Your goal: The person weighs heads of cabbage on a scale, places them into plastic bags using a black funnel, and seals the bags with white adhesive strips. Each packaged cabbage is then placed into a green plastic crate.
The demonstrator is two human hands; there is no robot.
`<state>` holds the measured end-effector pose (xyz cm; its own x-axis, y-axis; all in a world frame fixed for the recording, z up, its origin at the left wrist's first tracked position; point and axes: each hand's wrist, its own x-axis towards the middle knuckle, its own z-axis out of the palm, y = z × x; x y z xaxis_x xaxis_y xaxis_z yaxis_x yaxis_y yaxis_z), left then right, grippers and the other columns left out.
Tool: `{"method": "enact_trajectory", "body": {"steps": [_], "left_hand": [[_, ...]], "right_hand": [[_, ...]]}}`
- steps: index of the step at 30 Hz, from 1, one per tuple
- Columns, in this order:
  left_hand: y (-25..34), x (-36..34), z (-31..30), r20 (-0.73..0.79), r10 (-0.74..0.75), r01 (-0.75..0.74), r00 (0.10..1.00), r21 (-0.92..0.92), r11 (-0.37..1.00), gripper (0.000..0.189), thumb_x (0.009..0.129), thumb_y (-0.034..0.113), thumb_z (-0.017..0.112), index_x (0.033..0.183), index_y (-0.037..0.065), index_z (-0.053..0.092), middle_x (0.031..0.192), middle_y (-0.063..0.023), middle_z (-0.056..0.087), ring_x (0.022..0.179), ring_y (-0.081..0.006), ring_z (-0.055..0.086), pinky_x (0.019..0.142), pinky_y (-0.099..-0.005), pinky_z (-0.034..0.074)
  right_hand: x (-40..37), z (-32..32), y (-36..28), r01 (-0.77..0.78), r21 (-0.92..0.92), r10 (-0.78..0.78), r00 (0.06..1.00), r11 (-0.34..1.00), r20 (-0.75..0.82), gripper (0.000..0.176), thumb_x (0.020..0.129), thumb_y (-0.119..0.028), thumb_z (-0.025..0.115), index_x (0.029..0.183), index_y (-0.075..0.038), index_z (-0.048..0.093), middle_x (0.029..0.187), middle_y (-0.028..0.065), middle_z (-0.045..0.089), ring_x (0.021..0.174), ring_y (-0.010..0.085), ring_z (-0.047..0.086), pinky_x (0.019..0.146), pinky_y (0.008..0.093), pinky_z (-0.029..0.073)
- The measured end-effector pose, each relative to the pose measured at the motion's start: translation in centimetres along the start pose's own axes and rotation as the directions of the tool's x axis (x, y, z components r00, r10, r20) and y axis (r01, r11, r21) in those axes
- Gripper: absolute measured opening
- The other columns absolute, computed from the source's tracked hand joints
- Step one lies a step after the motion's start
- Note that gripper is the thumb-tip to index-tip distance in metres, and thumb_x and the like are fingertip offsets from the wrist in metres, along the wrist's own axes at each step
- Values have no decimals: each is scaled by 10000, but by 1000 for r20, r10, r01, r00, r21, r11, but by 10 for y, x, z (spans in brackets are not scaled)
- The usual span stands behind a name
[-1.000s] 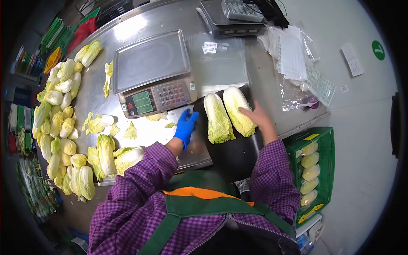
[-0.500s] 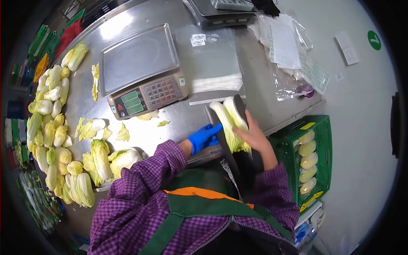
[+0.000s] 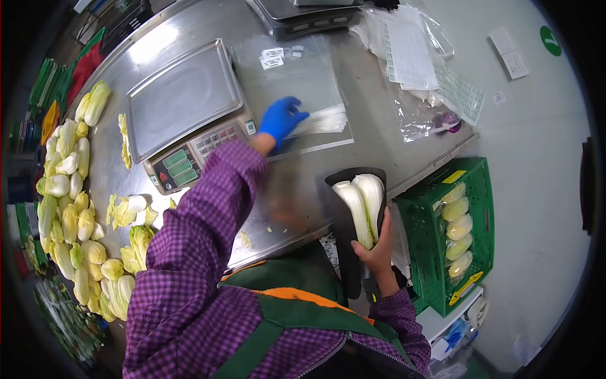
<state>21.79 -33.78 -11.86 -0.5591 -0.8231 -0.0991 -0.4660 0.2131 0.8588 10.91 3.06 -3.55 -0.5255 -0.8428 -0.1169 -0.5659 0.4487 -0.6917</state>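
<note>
My left hand (image 3: 281, 120), in a blue glove, is over the near left part of a stack of clear plastic bags (image 3: 309, 76), its fingers bent and apart with nothing visible between them. My bare right hand (image 3: 377, 249) wraps around the lower right side of a dark, curved sheet (image 3: 344, 234). Inside that sheet lie pale cabbage pieces (image 3: 367, 205), white ends pointing away from me. The scale (image 3: 189, 101) with its steel tray is left of the bags.
Many cabbages (image 3: 66, 158) lie along the table's left edge, with loose leaves (image 3: 131, 211) nearer. At right is a green crate (image 3: 413, 221) of wrapped cabbages (image 3: 459, 226). Papers and plastic (image 3: 410, 57) lie at the far right; another scale (image 3: 303, 19) stands behind.
My left hand has left the dark sheet and moved up and left to the bags. My right hand has shifted lower, now gripping the sheet's side, and the sheet with the cabbage has moved nearer me.
</note>
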Motion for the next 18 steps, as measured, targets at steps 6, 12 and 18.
{"method": "enact_trajectory", "body": {"steps": [6,12,18], "left_hand": [[-21,41,-18,143,45,-103,989,427,898,259,789,303,640,972,124,682,930,-135,646,901,-335,607,793,-413,481],[-4,-19,15,122,195,-222,973,278,934,221,855,274,558,955,125,687,942,-144,636,879,-342,601,772,-433,477],[-1,-84,60,129,254,-269,958,114,956,186,863,224,588,949,83,674,885,-145,633,805,-331,609,745,-391,487]], "right_hand": [[-5,7,13,86,50,-80,991,995,-111,1035,576,-342,729,1392,37,219,1324,251,364,1244,393,359,1048,433,270],[-9,7,24,73,103,-65,995,992,-80,1058,573,-352,750,1393,41,209,1363,264,320,1266,410,326,1053,453,276],[17,-17,-1,132,-75,-121,984,989,130,1002,583,-338,765,1405,-48,270,1345,257,356,1243,423,361,1026,455,317]]}}
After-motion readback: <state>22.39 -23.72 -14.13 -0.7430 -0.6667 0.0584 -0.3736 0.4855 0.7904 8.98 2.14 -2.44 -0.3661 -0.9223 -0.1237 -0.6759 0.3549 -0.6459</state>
